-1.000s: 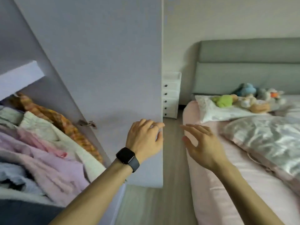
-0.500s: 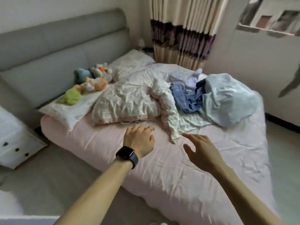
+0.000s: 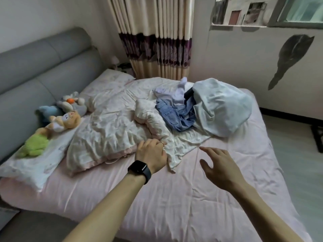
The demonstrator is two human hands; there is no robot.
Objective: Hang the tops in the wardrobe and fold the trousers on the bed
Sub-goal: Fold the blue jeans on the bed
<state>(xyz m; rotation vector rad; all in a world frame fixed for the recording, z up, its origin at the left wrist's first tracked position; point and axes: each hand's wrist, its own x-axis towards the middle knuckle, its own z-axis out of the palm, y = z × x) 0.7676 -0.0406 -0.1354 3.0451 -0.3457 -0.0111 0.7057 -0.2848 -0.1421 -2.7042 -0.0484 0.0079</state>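
Both hands have swung from wardrobe to bed [image 3: 174,198]. Left hand [image 3: 151,154] hangs loosely curled, right hand [image 3: 220,165] spread, each grip empty. The blue jeans [image 3: 171,114] heaped mid-bed likely need a forward reach.

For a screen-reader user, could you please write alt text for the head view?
A person's left hand and open right hand reach over a pink bed toward a heap of clothes, blue jeans among them, beside a crumpled duvet.
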